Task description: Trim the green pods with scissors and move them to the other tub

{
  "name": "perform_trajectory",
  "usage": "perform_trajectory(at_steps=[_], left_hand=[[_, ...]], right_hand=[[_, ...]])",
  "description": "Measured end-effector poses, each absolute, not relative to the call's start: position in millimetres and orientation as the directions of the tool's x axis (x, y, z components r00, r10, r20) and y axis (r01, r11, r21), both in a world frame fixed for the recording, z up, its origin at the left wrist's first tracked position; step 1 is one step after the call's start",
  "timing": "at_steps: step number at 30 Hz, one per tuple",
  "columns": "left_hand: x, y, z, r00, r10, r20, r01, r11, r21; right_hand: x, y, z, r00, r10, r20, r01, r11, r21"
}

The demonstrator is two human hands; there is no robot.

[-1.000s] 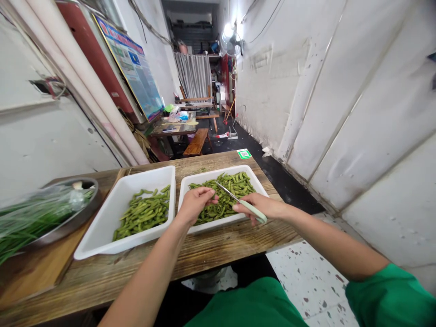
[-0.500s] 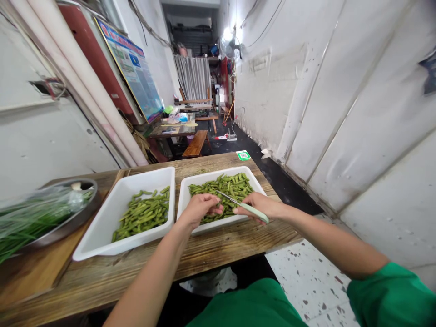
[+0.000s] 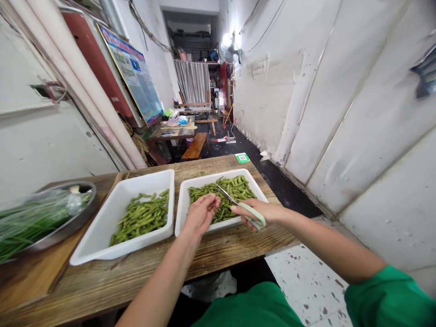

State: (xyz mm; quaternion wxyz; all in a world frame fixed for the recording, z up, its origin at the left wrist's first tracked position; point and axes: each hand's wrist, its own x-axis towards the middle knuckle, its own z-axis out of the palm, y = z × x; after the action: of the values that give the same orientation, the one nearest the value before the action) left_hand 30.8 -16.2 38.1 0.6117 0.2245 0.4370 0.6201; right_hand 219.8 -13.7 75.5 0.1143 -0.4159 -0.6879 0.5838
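So the thing to look at here is how the scissors (image 3: 235, 202) line up with the left hand (image 3: 201, 212). Right hand (image 3: 256, 211) has its fingers wrapped around the pale green handles, and the long axis runs on a slant: handles back on the right, blades pointing forward and left over the green pods (image 3: 238, 185). The tips end up just past the left fingertips, looking a bit apart from them, so the left hand is way closer to the pointy end. That left hand is half curled, thumb and fingertips close together, but I honestly can't tell if there's a pod pinched in there. Pods are right under both hands, in the right-hand white tray (image 3: 183, 204) on the wooden table (image 3: 235, 244). The other white tray (image 3: 91, 240) sits just left of it, with more pods (image 3: 141, 218) heaped inside, so the left hand's the nearer one to that.
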Motion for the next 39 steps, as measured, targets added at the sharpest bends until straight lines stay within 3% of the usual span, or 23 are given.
perform_trajectory(at_steps=[9, 16, 21, 31, 33, 35, 37, 39], left_hand=[[30.5, -19.8, 38.3, -0.154, 0.975, -0.161, -0.466, 0.072, 0.882], [25.4, -20.2, 32.7, -0.102, 0.956, -0.277, -0.464, 0.2, 0.863], [3.8, -24.5, 30.2, -0.069, 0.981, -0.182, -0.434, 0.135, 0.891], [-15.9, -38.2, 38.1, 0.113, 0.991, -0.075, -0.357, 0.111, 0.927], [-29.8, -40.0, 42.2, 0.036, 0.999, -0.036, -0.218, 0.043, 0.975], [-51.9, -42.1, 47.6, -0.176, 0.982, 0.068, 0.105, -0.05, 0.993], [-74.0, -43.9, 52.8, -0.387, 0.883, 0.266, 0.584, 0.011, 0.812], [-86.1, -43.5, 55.2, -0.383, 0.837, 0.391, 0.859, 0.166, 0.485]], right_hand=[[216.7, -12.0, 70.1, -0.627, 0.715, -0.309, 0.414, -0.03, -0.91], [216.7, -10.6, 61.4, -0.588, 0.734, -0.34, 0.479, -0.023, -0.877], [225.6, -8.0, 61.0, -0.627, 0.688, -0.365, 0.4, -0.118, -0.909], [236.9, -2.2, 41.5, -0.645, 0.689, -0.33, 0.364, -0.102, -0.926], [238.6, -3.1, 41.8, -0.642, 0.694, -0.324, 0.362, -0.098, -0.927], [240.6, -3.8, 41.7, -0.637, 0.7, -0.322, 0.363, -0.096, -0.927], [242.1, -3.8, 40.4, -0.635, 0.702, -0.322, 0.365, -0.095, -0.926], [242.4, -3.5, 38.6, -0.628, 0.709, -0.322, 0.366, -0.096, -0.926]])
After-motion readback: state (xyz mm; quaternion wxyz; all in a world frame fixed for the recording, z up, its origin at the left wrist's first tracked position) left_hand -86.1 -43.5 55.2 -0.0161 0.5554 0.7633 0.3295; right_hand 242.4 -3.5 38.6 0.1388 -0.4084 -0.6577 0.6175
